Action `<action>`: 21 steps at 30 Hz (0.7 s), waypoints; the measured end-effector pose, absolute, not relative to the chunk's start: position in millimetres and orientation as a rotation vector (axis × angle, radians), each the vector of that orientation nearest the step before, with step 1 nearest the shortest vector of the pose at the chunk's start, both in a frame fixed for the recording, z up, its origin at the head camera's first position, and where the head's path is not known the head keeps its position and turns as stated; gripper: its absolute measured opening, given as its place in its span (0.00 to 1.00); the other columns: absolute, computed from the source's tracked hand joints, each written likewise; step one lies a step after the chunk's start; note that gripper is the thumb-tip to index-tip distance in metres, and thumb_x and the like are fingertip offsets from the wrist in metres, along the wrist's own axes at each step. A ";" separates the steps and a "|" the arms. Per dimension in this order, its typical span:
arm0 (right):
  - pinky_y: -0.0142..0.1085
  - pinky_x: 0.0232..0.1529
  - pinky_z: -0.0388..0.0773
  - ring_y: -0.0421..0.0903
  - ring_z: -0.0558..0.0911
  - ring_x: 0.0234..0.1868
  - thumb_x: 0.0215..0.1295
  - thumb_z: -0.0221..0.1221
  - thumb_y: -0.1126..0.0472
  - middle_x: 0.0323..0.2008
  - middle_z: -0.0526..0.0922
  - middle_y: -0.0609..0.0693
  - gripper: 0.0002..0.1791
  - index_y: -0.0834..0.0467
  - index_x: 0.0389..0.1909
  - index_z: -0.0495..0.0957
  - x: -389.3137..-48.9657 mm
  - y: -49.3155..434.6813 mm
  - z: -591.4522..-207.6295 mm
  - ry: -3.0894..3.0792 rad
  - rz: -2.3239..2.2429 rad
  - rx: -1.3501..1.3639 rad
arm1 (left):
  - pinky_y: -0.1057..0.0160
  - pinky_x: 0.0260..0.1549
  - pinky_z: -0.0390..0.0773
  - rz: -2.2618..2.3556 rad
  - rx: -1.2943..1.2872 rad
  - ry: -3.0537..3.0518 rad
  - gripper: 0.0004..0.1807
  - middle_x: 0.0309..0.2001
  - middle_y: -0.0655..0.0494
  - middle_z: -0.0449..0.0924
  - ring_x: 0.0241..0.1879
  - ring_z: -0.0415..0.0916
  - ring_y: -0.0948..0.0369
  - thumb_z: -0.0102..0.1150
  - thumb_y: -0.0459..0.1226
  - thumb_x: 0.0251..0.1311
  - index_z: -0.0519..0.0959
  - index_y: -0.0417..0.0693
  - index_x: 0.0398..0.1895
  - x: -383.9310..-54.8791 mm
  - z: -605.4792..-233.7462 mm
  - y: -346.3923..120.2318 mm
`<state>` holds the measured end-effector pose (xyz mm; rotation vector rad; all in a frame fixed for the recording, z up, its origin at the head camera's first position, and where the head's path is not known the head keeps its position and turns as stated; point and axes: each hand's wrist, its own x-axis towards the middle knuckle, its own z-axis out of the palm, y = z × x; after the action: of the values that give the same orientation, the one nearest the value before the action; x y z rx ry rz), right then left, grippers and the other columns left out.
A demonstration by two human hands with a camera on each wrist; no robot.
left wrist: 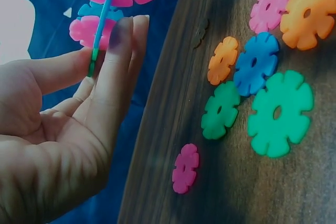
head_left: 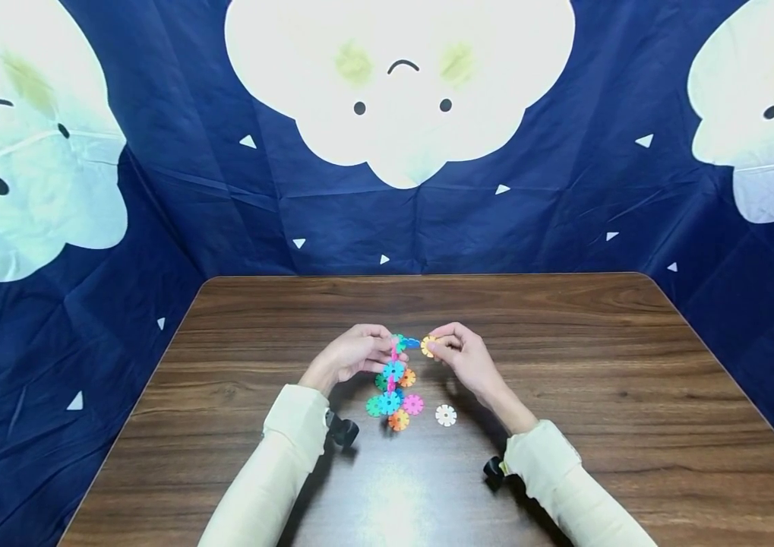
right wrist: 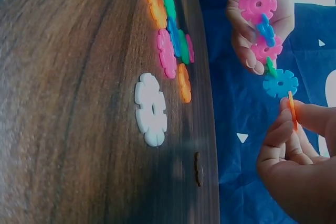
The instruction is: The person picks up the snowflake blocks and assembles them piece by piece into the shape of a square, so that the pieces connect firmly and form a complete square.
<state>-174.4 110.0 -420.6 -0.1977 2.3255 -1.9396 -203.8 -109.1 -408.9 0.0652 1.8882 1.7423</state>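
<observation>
Left hand: thumb and fingers pinch a green disc in a chain of notched plastic discs, held above the table. Right hand: thumb and fingers pinch an orange disc, its edge at the rim of the chain's blue end disc, just ahead of the fingertips. A white disc lies below the right fingers; loose coloured discs lie below the left.
</observation>
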 end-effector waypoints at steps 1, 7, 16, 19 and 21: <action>0.41 0.36 0.78 0.53 0.79 0.34 0.63 0.61 0.62 0.28 0.82 0.45 0.12 0.62 0.46 0.75 -174.6 109.9 -420.7 2.319 -1.950 -0.193 | 0.67 0.29 0.81 1.742 0.070 1.884 0.06 0.37 0.48 0.86 0.28 0.78 0.62 0.52 0.35 0.67 0.73 0.46 0.30 -203.8 -409.4 -109.1; 0.41 0.36 0.78 0.54 0.78 0.34 0.61 0.63 0.62 0.27 0.82 0.45 0.13 0.63 0.44 0.77 -174.7 108.8 -422.1 2.319 -1.952 -0.148 | 0.67 0.29 0.81 1.738 0.078 1.877 0.06 0.33 0.52 0.85 0.30 0.80 0.62 0.52 0.35 0.67 0.74 0.47 0.30 -204.1 -408.9 -108.3; 0.34 0.24 0.75 0.51 0.82 0.26 0.63 0.62 0.60 0.26 0.85 0.59 0.10 0.61 0.41 0.77 -172.1 109.2 -418.1 2.341 -1.874 -0.077 | 0.65 0.31 0.82 1.691 0.094 1.928 0.06 0.31 0.54 0.82 0.32 0.79 0.62 0.52 0.35 0.67 0.73 0.47 0.31 -200.3 -404.7 -104.9; 0.33 0.27 0.78 0.45 0.82 0.25 0.65 0.60 0.62 0.27 0.85 0.58 0.11 0.63 0.44 0.76 -171.4 110.7 -416.3 2.293 -1.882 -0.073 | 0.64 0.32 0.82 1.689 0.094 1.935 0.06 0.35 0.51 0.85 0.32 0.79 0.61 0.53 0.36 0.67 0.73 0.46 0.31 -199.5 -404.0 -104.2; 0.34 0.30 0.79 0.42 0.81 0.26 0.65 0.59 0.64 0.28 0.85 0.56 0.11 0.65 0.45 0.75 -171.5 111.6 -415.7 2.261 -1.893 -0.058 | 0.64 0.33 0.82 1.690 0.090 1.939 0.06 0.38 0.48 0.86 0.33 0.81 0.61 0.53 0.36 0.67 0.73 0.45 0.32 -199.6 -403.7 -103.8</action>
<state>-171.5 111.6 -415.7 -0.0576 2.2608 -1.8926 -199.6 -103.8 -403.7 0.0898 1.9385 1.6895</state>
